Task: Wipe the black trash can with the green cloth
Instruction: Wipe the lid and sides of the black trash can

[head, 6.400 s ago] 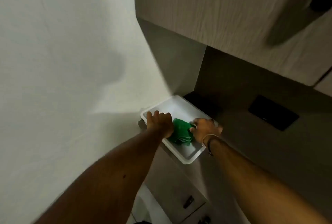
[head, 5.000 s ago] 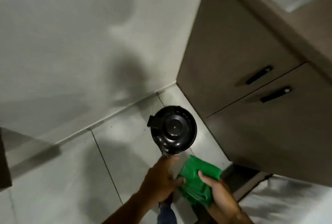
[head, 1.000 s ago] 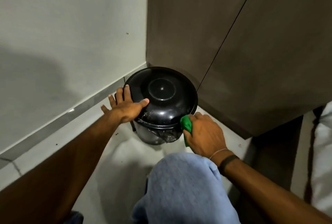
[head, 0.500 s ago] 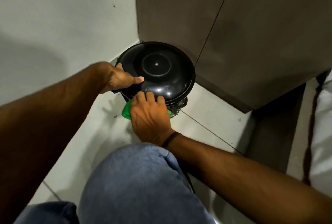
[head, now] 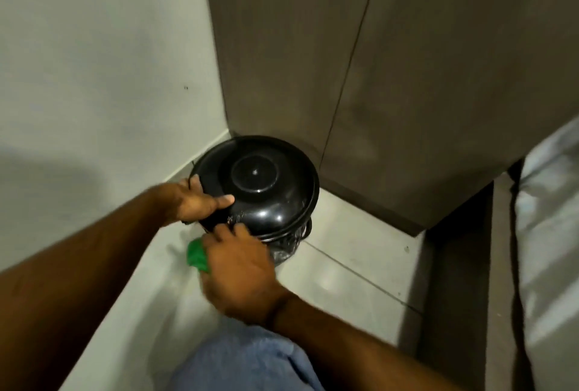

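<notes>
1. Black trash can [head: 263,190] stands lidded on the floor [head: 344,274] in the corner; a clear liner shows under its rim.
2. Left hand [head: 197,199] grips the lid edge, fingers curled around it.
3. Right hand [head: 241,268] presses the green cloth [head: 195,254] against the can's near side, fingers closed on the cloth.
4. No readable writing.

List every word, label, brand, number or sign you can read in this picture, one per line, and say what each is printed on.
None can be read.
The trash can lid shows only a plain raised circle, no lettering.
The green cloth, under the right hand, is plain.
The cabinet doors, wall and floor tiles carry no print.
The left hand covers part of the lid's edge; any mark there is hidden.
</notes>
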The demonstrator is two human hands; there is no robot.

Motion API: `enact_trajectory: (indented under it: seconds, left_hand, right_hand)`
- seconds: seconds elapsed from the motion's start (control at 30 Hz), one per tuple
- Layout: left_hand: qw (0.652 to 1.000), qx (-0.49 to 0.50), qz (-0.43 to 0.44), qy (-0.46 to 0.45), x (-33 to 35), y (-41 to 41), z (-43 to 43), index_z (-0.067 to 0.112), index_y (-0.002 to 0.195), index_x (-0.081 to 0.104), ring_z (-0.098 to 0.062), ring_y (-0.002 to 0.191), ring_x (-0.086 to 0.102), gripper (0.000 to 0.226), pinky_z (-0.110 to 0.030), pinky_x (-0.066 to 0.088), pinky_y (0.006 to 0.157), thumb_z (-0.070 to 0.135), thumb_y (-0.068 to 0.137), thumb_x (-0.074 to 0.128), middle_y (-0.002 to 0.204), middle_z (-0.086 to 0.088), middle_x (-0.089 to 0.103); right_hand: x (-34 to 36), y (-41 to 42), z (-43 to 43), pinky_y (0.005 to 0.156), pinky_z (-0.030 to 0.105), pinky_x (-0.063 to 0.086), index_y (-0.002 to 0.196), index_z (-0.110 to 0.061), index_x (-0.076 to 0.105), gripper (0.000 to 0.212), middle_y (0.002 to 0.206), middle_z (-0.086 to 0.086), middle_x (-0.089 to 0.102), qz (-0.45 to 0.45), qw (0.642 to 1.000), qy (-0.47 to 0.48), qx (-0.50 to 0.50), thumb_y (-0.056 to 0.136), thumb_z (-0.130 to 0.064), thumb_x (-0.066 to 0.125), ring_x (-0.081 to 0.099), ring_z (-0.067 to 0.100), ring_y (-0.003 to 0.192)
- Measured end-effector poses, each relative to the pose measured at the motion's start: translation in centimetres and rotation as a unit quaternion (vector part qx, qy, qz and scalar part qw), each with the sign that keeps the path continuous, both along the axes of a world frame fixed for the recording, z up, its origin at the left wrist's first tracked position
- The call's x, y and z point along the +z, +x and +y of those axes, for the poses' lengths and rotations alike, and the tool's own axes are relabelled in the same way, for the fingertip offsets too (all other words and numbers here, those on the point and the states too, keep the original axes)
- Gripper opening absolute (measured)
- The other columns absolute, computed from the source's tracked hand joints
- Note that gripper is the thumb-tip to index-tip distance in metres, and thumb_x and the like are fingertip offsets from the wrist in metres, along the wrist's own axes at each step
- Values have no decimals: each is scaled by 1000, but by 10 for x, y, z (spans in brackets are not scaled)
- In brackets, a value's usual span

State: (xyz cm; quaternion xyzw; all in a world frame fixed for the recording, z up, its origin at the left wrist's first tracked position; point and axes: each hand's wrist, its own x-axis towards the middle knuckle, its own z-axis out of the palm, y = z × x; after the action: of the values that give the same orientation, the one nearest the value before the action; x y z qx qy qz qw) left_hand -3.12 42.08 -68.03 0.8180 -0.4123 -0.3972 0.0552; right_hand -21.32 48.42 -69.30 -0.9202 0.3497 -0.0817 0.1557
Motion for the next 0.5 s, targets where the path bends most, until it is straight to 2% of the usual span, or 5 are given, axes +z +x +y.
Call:
enact_trajectory:
  seconds: [0.1,0.17,0.27,0.4,0.5]
  left_hand:
    - [997,-33,-60,-29,-10,7,7,26,170,-7,-34,166,-6,107,-57,6,134,79,94,47,180,-3,-13]
    - [992,-58,-84,-74,-10,16,13,33,169,-12,-30,165,-18,109,-66,-5,130,89,90,37,178,2,-22]
    - [976,1,-105,-192,-17,12,34,34,168,-13,-21,163,-24,147,-67,-12,128,113,54,35,178,6,-22]
    - [961,63,-108,-246,-50,-27,63,34,166,-18,-18,160,-33,183,-70,-9,128,113,19,58,178,9,-21]
    - [959,77,-109,-250,-64,-44,65,32,165,-22,-21,159,-33,189,-73,-3,128,112,14,60,176,10,-27]
  right_hand:
    - [20,-63,-28,92,38,55,120,-29,70,31,118,-4,73,-124,973,144,-129,95,-40,56,66,23,106]
    - [36,-94,-55,99,45,58,114,-20,75,25,112,3,80,-221,894,287,-263,96,-34,66,74,26,107]
    - [53,-114,-100,94,53,61,95,-20,79,12,89,1,83,-300,837,316,-331,92,-28,72,79,30,96]
    - [66,-90,-155,96,54,61,110,-20,76,48,106,2,80,-293,868,255,-309,77,-53,65,76,27,100]
    - [60,-53,-179,104,46,53,125,-23,70,37,125,8,70,-213,941,92,-246,93,-41,62,66,33,115]
